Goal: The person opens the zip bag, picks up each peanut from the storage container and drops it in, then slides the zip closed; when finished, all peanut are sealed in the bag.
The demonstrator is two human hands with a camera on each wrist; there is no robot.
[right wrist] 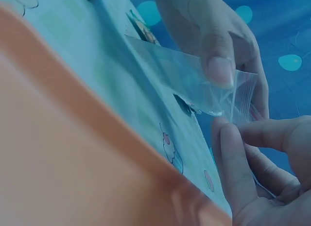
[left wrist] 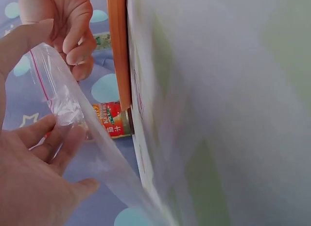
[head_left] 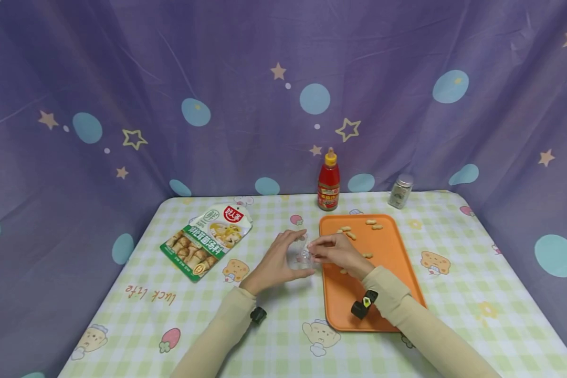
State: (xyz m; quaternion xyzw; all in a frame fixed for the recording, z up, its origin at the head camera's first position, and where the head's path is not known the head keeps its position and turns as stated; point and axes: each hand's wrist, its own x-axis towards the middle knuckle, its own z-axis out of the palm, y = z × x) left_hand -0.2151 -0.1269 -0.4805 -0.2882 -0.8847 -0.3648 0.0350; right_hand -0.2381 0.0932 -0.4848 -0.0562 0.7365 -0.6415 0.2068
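A clear zip bag (head_left: 304,256) with a red line along its zip (left wrist: 41,80) is between the two hands, left of the orange tray (head_left: 359,299). My left hand (head_left: 280,262) holds the bag between its thumb and fingers, which are spread wide in a curve. With thumb and fingertips, my right hand (head_left: 337,253) pinches the bag's edge near the zip, as the right wrist view shows at the bag (right wrist: 194,75). Several peanuts in their shells (head_left: 352,235) lie on the tray, some partly hidden by the right hand. No peanut shows inside the bag.
A red sauce bottle (head_left: 328,184) with a yellow cap stands behind the tray. Right of it is a small glass shaker (head_left: 400,192) with a metallic lid. A green and white food packet (head_left: 208,241) lies flat at the left on the checked tablecloth (head_left: 208,325).
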